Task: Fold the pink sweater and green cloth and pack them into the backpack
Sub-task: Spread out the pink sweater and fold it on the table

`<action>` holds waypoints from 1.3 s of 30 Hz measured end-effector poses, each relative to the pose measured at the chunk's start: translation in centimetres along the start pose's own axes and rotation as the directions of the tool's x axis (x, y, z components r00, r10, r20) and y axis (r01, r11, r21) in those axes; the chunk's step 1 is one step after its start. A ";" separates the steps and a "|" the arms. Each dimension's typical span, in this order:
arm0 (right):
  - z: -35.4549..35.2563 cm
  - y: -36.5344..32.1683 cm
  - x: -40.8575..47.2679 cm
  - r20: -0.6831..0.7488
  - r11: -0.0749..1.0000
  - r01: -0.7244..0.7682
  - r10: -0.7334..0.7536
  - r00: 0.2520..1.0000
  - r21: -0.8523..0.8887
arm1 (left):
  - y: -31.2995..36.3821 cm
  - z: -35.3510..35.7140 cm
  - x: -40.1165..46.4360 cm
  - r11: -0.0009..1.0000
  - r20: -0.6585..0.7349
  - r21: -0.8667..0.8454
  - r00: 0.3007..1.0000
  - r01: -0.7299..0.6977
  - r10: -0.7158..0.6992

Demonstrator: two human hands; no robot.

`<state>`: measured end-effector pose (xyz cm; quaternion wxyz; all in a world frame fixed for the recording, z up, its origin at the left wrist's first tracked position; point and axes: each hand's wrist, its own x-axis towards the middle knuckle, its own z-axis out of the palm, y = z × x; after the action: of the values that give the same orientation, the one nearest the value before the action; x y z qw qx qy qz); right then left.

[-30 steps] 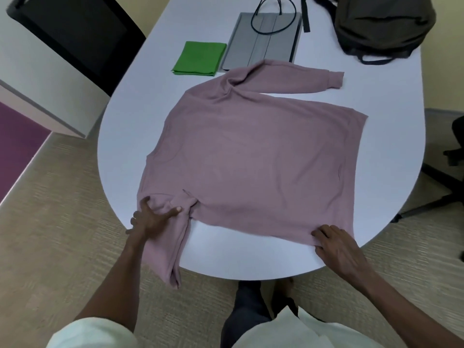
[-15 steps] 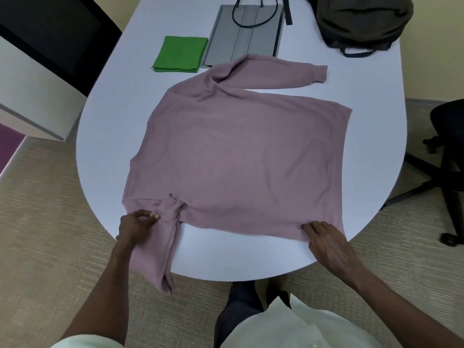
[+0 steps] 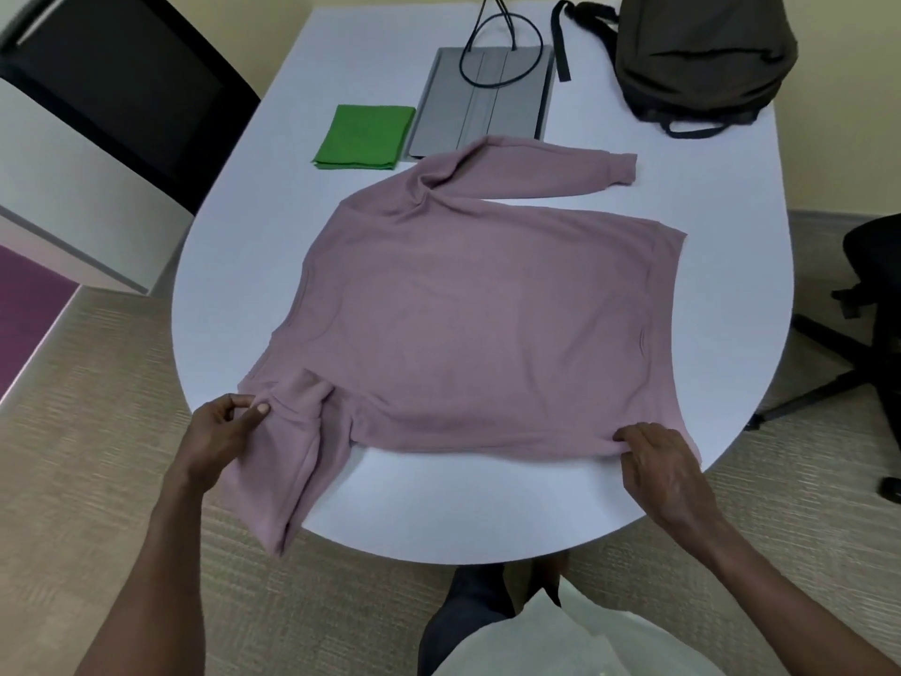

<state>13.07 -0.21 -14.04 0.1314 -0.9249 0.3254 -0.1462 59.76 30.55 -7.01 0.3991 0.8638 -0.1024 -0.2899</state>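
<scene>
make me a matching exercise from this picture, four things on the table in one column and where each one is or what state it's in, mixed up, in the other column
Things:
1. pink sweater
2. green cloth
3. backpack
4. left hand

Places or states:
A. folded flat, beside the grey case
B. at the far right end of the table
C. spread out flat, one sleeve hanging over the near edge
D. pinching fabric at the sweater's near left corner

Pairs: 1-C, 2-A, 3-B, 4-D
</scene>
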 end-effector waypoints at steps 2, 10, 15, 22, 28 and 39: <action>-0.6 -0.1 0.9 -0.031 0.999 -0.028 0.029 0.999 0.030 | 1.1 -0.3 0.5 0.999 -0.018 -0.003 0.999 -0.047 0.047; -2.3 -0.1 4.2 -0.132 0.988 -0.111 0.125 0.983 0.104 | 5.7 -0.5 2.4 0.990 -0.035 -0.022 0.990 -0.139 0.138; -4.4 0.2 7.7 -0.112 0.968 -0.195 0.214 0.970 0.161 | 9.0 -1.2 4.5 0.990 -0.007 -0.042 0.991 -0.133 0.132; -5.4 3.5 15.2 0.136 0.927 -0.359 0.344 0.929 0.105 | 15.3 -0.5 12.7 0.998 0.086 0.056 0.996 -0.035 0.030; -0.4 6.7 19.8 0.275 0.890 -0.419 0.454 0.848 -0.179 | 16.0 6.8 20.2 0.977 0.017 0.206 0.998 -0.061 0.058; 6.0 2.8 14.9 0.175 0.888 -0.216 0.307 0.935 -0.405 | 7.4 5.8 18.8 0.957 -0.048 0.288 0.997 -0.045 0.061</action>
<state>24.73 -10.94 -17.78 0.0060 -0.8906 0.4521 0.0490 72.01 14.32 -12.28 0.2803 0.9172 -0.1551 -0.2369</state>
